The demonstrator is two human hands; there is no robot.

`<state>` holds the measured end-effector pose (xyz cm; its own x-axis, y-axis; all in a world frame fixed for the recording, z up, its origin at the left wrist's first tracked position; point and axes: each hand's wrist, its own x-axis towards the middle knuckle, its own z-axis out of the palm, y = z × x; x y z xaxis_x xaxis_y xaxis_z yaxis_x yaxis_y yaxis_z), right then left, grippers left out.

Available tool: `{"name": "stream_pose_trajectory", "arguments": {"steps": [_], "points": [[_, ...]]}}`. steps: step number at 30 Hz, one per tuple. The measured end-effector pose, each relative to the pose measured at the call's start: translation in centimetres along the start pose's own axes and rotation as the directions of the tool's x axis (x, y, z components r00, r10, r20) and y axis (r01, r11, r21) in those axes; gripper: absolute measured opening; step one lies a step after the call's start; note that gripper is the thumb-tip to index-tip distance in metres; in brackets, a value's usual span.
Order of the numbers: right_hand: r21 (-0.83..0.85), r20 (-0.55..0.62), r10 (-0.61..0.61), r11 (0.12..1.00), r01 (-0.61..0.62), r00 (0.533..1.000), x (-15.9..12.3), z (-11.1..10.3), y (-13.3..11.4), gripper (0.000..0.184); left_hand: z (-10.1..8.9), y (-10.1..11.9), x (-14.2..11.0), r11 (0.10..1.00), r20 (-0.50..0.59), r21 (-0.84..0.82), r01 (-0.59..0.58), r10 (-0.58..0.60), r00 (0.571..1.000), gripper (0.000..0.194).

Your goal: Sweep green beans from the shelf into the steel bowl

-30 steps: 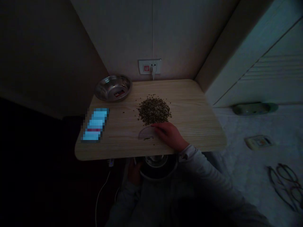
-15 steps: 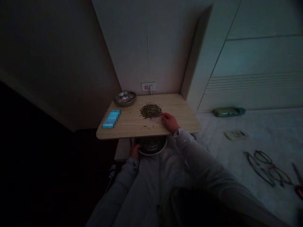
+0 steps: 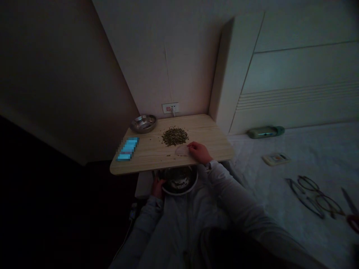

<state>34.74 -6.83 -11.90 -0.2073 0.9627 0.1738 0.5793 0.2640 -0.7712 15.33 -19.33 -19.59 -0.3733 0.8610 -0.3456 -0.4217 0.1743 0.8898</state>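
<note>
Dark seeds [image 3: 175, 136] heaped mid-board on the pale table [image 3: 212, 136]; we take the heap as clock centre. At four, the right hand [image 3: 199, 151] pinches a clear half-disc [image 3: 181, 150], which sits at five, between heap and near edge. Strays at six. Phone [image 3: 127, 149], lit but blurred, at eight; wall socket [image 3: 169, 108] at twelve; glasses [image 3: 319, 193] at four, on the bed [image 3: 258, 175]. Containers: small steel bowl [image 3: 141, 129] at ten, dark patch inside we cannot identify. Larger bowl [image 3: 179, 194] at six, partly under the table edge, dark flecks on its shiny bottom. At its nine o'clock, the left hand [image 3: 157, 188] meets the rim; we cannot tell its grip.
</note>
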Motion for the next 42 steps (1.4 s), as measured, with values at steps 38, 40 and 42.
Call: {"name": "stream_pose_trajectory", "arguments": {"steps": [38,40,42], "points": [[0.028,0.234,-0.089,0.996,0.085,0.968,-0.8,-0.3,0.0,0.022,0.2,0.3,-0.1,1.000,-0.005,-0.001,0.017,-0.017,1.000,0.047],[0.092,0.244,-0.082,0.994,0.061,0.966,-0.7,-0.4,0.0,0.021,0.2,0.4,-0.3,1.000,-0.040,0.012,0.014,-0.014,0.999,0.042],[0.193,0.246,-0.063,0.981,0.015,0.967,-0.6,-0.5,-0.1,0.021,0.2,0.7,-0.5,0.999,-0.057,0.043,-0.002,0.005,0.998,0.037]]}}
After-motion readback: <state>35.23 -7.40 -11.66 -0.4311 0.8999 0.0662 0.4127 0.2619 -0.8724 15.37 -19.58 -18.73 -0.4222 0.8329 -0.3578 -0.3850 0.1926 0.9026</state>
